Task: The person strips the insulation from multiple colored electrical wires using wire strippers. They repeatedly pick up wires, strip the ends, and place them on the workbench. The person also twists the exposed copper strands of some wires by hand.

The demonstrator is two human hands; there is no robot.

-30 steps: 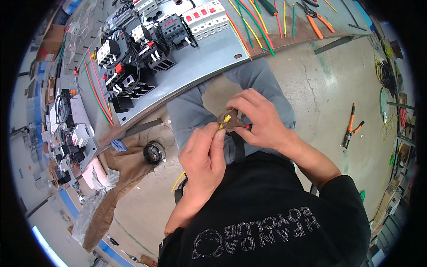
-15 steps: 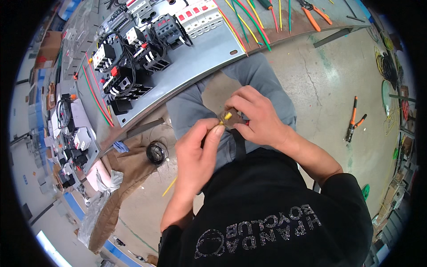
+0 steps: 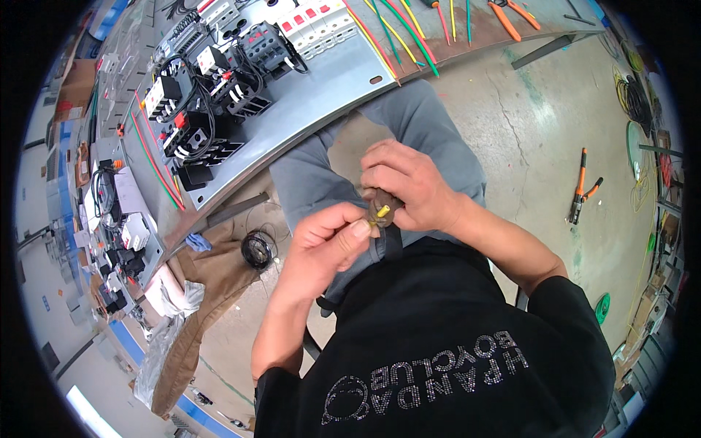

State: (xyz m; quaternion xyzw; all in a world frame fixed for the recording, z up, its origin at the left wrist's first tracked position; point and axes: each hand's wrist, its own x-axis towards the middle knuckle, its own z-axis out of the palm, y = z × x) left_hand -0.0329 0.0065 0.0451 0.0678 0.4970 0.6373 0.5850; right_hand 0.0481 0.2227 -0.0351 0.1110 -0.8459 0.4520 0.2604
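Note:
Over my lap, my left hand [image 3: 325, 237] is closed in a pinch, thumb against forefinger, on a short yellow piece [image 3: 383, 211] that looks like a wire end. Just to its right my right hand [image 3: 420, 190] is closed around a small dark brown object [image 3: 381, 198] with a worn look. The yellow tip lies against that brown object. My fingers cover most of both things, so the brown object's kind cannot be made out. The two hands almost touch at the fingertips.
Ahead on the bench lies a grey metal panel [image 3: 307, 102] with contactors [image 3: 270, 47] and red-switched breakers [image 3: 314, 25]. Loose wires and orange-handled pliers [image 3: 511, 18] are beside it. Orange-and-black cutters [image 3: 582, 186], a black wire coil [image 3: 257, 250] and brown cloth [image 3: 201, 332] lie on the floor.
My left hand has tilted and moved slightly right, and the yellow tip has shifted right and down. A yellow length below my left forearm no longer shows. My right hand keeps its grip.

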